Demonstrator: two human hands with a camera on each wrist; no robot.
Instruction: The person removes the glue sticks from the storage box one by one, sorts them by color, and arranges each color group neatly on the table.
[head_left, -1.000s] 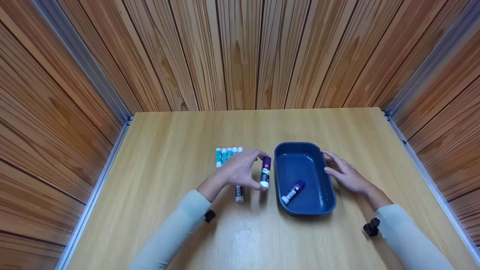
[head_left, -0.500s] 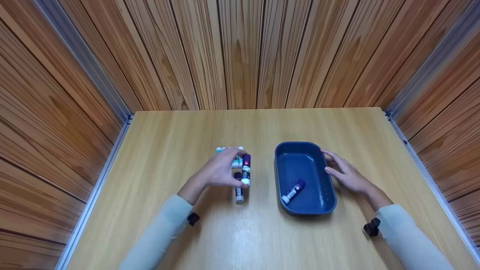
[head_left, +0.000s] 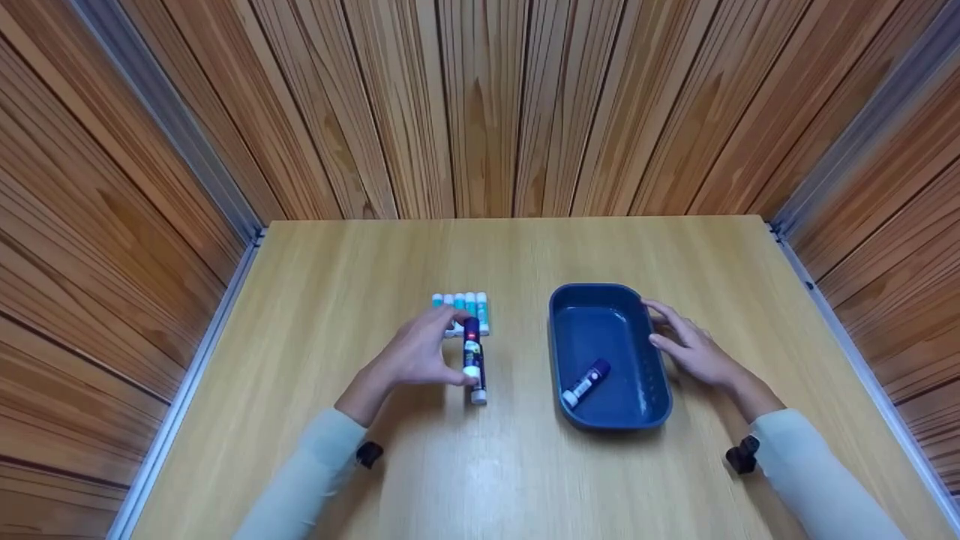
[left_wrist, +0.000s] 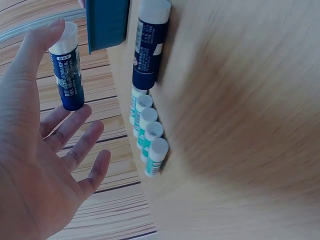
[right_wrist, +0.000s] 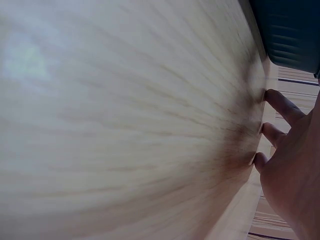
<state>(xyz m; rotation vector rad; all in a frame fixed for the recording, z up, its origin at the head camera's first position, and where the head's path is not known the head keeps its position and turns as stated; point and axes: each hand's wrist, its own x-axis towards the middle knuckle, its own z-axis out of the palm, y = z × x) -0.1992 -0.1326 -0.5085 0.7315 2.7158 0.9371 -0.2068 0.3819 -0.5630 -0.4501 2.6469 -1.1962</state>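
Note:
In the head view my left hand (head_left: 416, 352) pinches a dark glue stick (head_left: 472, 346) with a purple cap between thumb and fingertips. The left wrist view shows this held glue stick (left_wrist: 69, 75) above the tabletop, white end at the thumb. Another dark glue stick (head_left: 479, 395) lies on the table just under it, partly hidden in the head view. My right hand (head_left: 697, 352) rests at the right side of a dark blue tray (head_left: 604, 334), thumb and index finger at its rim. Inside the tray, near its front left corner, lies a third dark glue stick (head_left: 586, 384).
A row of several small white-and-teal sticks (head_left: 482, 311) lies side by side behind the left hand. Wooden panels (head_left: 480, 112) stand at the back and both sides of the table (head_left: 337, 300).
My left hand has moved left, away from the tray, carrying the glue stick until it overlaps the one on the table. The right hand and the tray have stayed still.

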